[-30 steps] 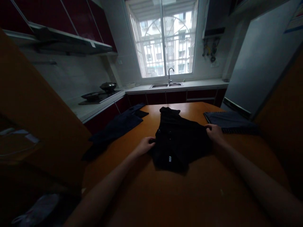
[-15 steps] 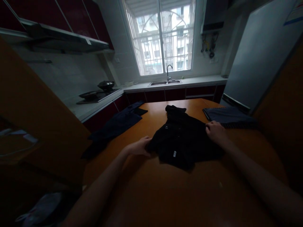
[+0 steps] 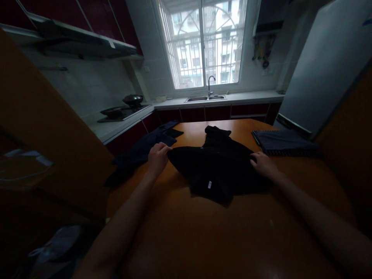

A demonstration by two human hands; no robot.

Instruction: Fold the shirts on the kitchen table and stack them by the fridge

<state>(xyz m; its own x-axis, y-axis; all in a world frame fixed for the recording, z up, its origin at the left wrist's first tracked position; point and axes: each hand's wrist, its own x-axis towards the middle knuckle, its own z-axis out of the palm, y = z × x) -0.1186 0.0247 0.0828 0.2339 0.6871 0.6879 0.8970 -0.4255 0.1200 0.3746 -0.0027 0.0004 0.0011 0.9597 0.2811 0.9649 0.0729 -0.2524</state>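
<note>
A black shirt [image 3: 223, 166] lies across the wooden table [image 3: 186, 232], its neck side with a small white label towards me. My left hand [image 3: 158, 157] pinches the shirt's left edge and holds it raised above the tabletop, so the cloth stretches between my hands. On the opposite side, my right hand [image 3: 263, 164] is closed on the shirt's right edge, low over the table. The far end of the shirt is bunched up.
Dark blue clothing [image 3: 145, 147] lies along the table's left edge. At the right sits a folded dark grey cloth [image 3: 286, 141]. Beyond the table are a counter with a sink [image 3: 206, 99], a stove with pans [image 3: 133, 100] and a fridge [image 3: 322, 66].
My left hand has moved up and to the left, lifting the shirt's left edge off the table. My right hand stays at the right edge. The view has shifted slightly.
</note>
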